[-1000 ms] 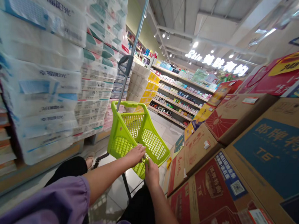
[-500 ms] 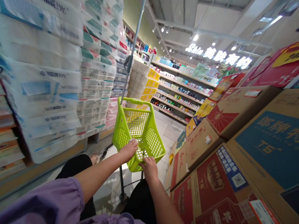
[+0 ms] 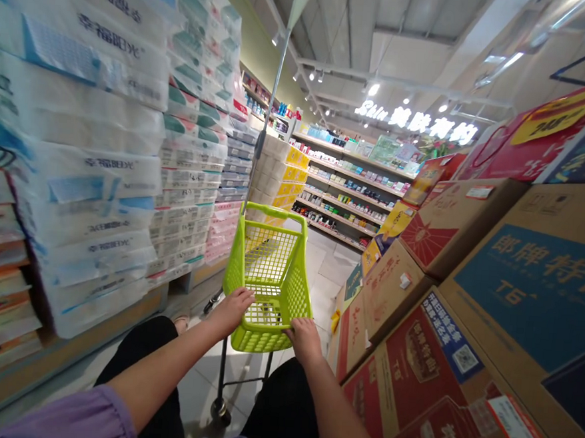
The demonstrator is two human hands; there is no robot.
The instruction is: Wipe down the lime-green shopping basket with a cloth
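A small lime-green plastic shopping cart [image 3: 299, 283] with lattice walls stands right in front of my knees, and a grey metal pole [image 3: 272, 104] rises at its far left corner. On the near left corner of the basket rim lies my left hand [image 3: 235, 308], fingers bent over the edge. My right hand [image 3: 306, 339] grips the near right corner, with its thumb and fingers around the rim. The basket's lattice floor shows between the two hands. Below it, thin dark legs end in a caster wheel [image 3: 220, 412].
Tall stacks of wrapped tissue packs [image 3: 109, 186] line the left side on a low wooden platform. Cardboard boxes [image 3: 437, 362] are piled close on the right. Ahead, pale floor tiles [image 3: 328, 248] lead to shelves [image 3: 349, 189] of small goods.
The cart has swung to face more squarely away from me. My hands have moved farther apart along its near rim, the left one leftward and the right one rightward.
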